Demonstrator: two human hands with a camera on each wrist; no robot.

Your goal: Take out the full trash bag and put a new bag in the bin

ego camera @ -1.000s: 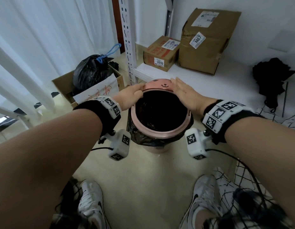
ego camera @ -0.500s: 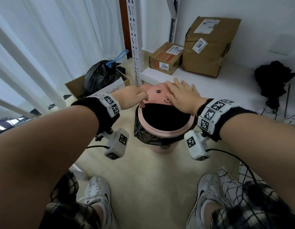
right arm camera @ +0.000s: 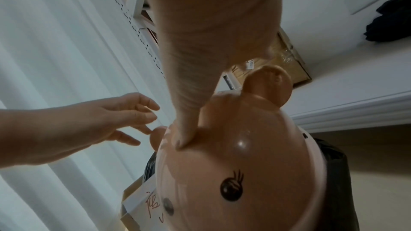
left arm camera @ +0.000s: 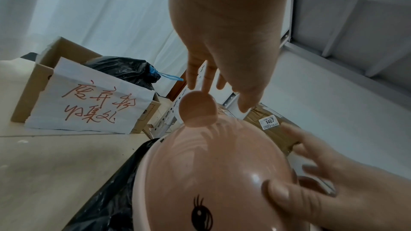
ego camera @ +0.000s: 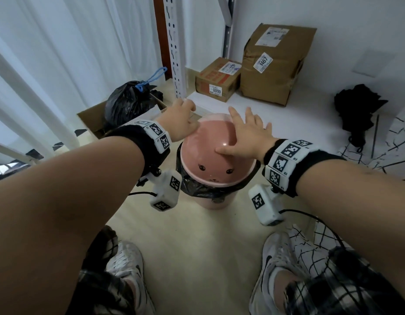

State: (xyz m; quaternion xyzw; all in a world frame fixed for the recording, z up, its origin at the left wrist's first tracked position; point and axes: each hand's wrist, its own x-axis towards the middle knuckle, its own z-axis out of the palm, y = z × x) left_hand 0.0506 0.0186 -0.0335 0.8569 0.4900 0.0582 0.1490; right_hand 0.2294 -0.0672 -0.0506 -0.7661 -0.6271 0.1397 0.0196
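The pink plastic bin (ego camera: 214, 201), lined with a black bag (ego camera: 197, 189), now has its domed bear-faced lid (ego camera: 216, 153) swung shut; right hand (ego camera: 244, 137) rests flat-fingered on it, left hand (ego camera: 178, 123) hovers slack, holding nothing.

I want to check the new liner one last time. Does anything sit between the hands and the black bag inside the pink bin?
Yes. The pink dome lid covers the bin's mouth. The right hand rests on it, the left hand hovers beside its ear. Only the bag's folded-over edge shows below the rim.
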